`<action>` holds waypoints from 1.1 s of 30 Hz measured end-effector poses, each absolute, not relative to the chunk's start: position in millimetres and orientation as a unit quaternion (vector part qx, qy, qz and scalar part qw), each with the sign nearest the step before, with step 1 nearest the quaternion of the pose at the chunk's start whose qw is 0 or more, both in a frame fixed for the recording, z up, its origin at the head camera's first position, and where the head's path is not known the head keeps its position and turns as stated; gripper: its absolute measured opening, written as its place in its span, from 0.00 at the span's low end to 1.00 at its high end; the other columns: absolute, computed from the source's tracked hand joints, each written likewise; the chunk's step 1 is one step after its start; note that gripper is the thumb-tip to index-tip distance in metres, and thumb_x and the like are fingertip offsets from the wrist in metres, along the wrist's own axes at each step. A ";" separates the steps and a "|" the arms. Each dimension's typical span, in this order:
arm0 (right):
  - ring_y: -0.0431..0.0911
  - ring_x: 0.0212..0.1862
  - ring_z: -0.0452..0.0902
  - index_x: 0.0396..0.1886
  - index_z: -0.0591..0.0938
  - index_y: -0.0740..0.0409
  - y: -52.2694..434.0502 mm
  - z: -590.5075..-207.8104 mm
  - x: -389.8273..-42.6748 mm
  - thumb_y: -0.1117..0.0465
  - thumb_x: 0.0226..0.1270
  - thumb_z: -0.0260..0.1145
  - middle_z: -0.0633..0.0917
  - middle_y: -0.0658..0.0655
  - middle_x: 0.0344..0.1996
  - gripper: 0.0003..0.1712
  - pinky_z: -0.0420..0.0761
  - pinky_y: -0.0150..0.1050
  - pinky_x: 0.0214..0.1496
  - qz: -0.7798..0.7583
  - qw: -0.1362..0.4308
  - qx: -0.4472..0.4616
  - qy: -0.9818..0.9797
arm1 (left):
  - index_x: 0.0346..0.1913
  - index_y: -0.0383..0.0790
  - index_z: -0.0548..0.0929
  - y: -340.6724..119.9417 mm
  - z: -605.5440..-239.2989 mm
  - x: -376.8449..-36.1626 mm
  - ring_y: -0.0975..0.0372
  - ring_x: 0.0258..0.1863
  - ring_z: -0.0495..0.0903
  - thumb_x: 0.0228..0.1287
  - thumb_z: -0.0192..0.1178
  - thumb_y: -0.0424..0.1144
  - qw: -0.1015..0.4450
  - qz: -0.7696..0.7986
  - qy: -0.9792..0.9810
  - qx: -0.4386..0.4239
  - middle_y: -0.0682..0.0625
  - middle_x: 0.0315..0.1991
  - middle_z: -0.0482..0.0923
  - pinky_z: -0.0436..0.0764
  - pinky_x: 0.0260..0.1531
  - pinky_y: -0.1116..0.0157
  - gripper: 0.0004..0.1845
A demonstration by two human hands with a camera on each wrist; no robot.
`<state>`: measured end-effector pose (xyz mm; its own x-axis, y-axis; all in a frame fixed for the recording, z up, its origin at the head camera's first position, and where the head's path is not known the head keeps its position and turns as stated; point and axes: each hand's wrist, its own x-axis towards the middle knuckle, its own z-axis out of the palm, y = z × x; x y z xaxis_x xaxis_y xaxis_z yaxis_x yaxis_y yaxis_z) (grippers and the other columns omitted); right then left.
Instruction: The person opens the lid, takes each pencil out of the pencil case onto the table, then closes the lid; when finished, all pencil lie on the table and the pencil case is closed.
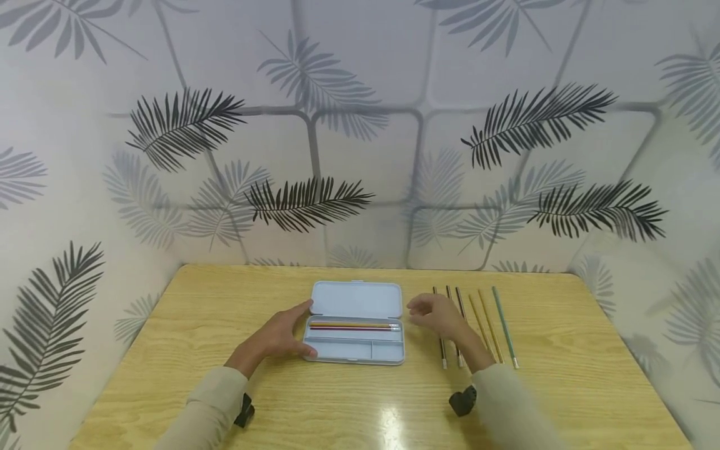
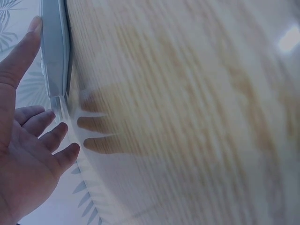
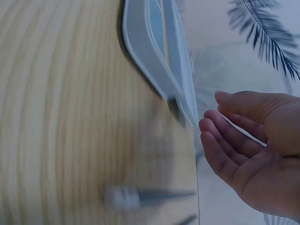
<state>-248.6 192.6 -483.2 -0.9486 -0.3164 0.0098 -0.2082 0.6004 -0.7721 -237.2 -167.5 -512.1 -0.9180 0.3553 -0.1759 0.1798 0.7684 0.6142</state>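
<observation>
An open pale-blue pencil case (image 1: 355,325) lies on the wooden table (image 1: 185,337), lid flipped back, with a few pencils (image 1: 353,325) in its upper compartment. My left hand (image 1: 279,337) rests against the case's left end, fingers straight, thumb at the lid and forefinger at the front corner; the left wrist view shows those fingers (image 2: 33,140) spread beside the case (image 2: 55,51). My right hand (image 1: 435,315) hovers just right of the case, fingers loosely curled and holding nothing, above a row of several loose pencils (image 1: 478,325). The right wrist view shows the empty palm (image 3: 253,145) near the case (image 3: 154,56).
Several pencils lie side by side right of the case, dark ones under my right hand and yellow and green ones (image 1: 504,325) further right. Walls with leaf-pattern paper (image 1: 360,125) enclose the table at the back and both sides.
</observation>
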 end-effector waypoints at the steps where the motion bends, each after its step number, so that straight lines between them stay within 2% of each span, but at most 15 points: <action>1: 0.50 0.41 0.82 0.44 0.82 0.67 184.2 -484.9 -248.6 0.67 0.60 0.66 0.86 0.60 0.37 0.12 0.84 0.41 0.43 -0.428 0.064 -0.146 0.890 | 0.74 0.42 0.53 -167.4 -512.2 -237.3 0.48 0.73 0.56 0.36 0.78 0.54 0.143 0.309 0.929 0.146 0.43 0.74 0.55 0.60 0.71 0.50 0.62; 10: 0.49 0.42 0.83 0.39 0.84 0.63 136.3 -494.0 -248.6 0.68 0.58 0.68 0.87 0.58 0.37 0.09 0.84 0.41 0.47 -0.446 0.073 -0.175 0.875 | 0.75 0.42 0.53 -167.6 -513.5 -238.3 0.48 0.73 0.56 0.36 0.77 0.54 0.144 0.309 0.927 0.154 0.43 0.74 0.55 0.60 0.71 0.50 0.62; 16: 0.42 0.39 0.81 0.37 0.85 0.58 121.1 -496.6 -247.2 0.66 0.58 0.68 0.87 0.53 0.35 0.07 0.83 0.37 0.44 -0.417 0.103 -0.171 0.887 | 0.74 0.42 0.53 -167.8 -511.5 -237.8 0.48 0.73 0.56 0.36 0.77 0.54 0.138 0.303 0.929 0.158 0.43 0.74 0.55 0.60 0.71 0.50 0.62; 20: 0.42 0.38 0.81 0.36 0.85 0.58 113.8 -495.5 -244.5 0.67 0.58 0.69 0.87 0.53 0.34 0.06 0.83 0.37 0.43 -0.402 0.104 -0.156 0.896 | 0.74 0.41 0.53 -167.8 -510.5 -237.4 0.48 0.73 0.56 0.37 0.77 0.54 0.137 0.302 0.930 0.160 0.43 0.74 0.55 0.60 0.71 0.50 0.62; 26: 0.42 0.33 0.80 0.31 0.85 0.62 103.3 -500.6 -240.9 0.70 0.52 0.71 0.87 0.56 0.29 0.05 0.82 0.34 0.37 -0.395 0.063 -0.155 0.903 | 0.74 0.41 0.53 -167.9 -510.3 -237.8 0.48 0.73 0.56 0.36 0.77 0.53 0.137 0.299 0.932 0.154 0.43 0.74 0.56 0.60 0.72 0.51 0.62; 30: 0.41 0.28 0.80 0.26 0.86 0.60 95.5 -510.1 -238.3 0.69 0.49 0.73 0.87 0.54 0.24 0.04 0.81 0.32 0.32 -0.362 0.010 -0.153 0.920 | 0.74 0.41 0.53 -167.8 -510.9 -237.2 0.48 0.73 0.56 0.36 0.78 0.53 0.138 0.303 0.931 0.151 0.43 0.74 0.56 0.60 0.72 0.50 0.62; 33: 0.39 0.26 0.78 0.24 0.85 0.58 89.4 -511.9 -235.9 0.68 0.48 0.74 0.86 0.52 0.22 0.04 0.79 0.31 0.30 -0.351 -0.007 -0.138 0.926 | 0.74 0.41 0.53 -168.3 -510.1 -237.4 0.48 0.73 0.56 0.36 0.78 0.53 0.140 0.305 0.930 0.149 0.43 0.74 0.56 0.60 0.71 0.50 0.62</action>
<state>-235.9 89.4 -511.9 -0.9621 -0.2497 0.1100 -0.2599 0.7156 -0.6484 -237.4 -168.3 -510.1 -0.9165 0.3625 -0.1694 0.1915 0.7692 0.6097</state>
